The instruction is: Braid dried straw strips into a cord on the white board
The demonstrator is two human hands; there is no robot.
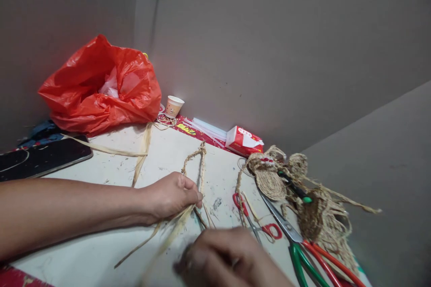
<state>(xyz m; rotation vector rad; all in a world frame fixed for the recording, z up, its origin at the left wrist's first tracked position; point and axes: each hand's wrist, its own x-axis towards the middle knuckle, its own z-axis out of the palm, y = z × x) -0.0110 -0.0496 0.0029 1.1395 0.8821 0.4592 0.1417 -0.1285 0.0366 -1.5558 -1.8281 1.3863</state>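
My left hand (170,196) rests on the white table (101,251), its fingers pinched shut on the lower end of a braided straw loop (198,161) and on loose straw strands (168,233) that trail toward me. My right hand (229,260) is at the bottom edge, blurred by motion, with the fingers curled; what it holds, if anything, I cannot make out. It lies just below the left hand, close to the straw ends.
A red plastic bag (101,85) and a paper cup (173,106) stand at the back by the wall. A phone (40,158) lies far left. Small red scissors (252,219), large green-red scissors (296,242), woven straw pieces (269,175) and a red-white packet (244,140) are on the right.
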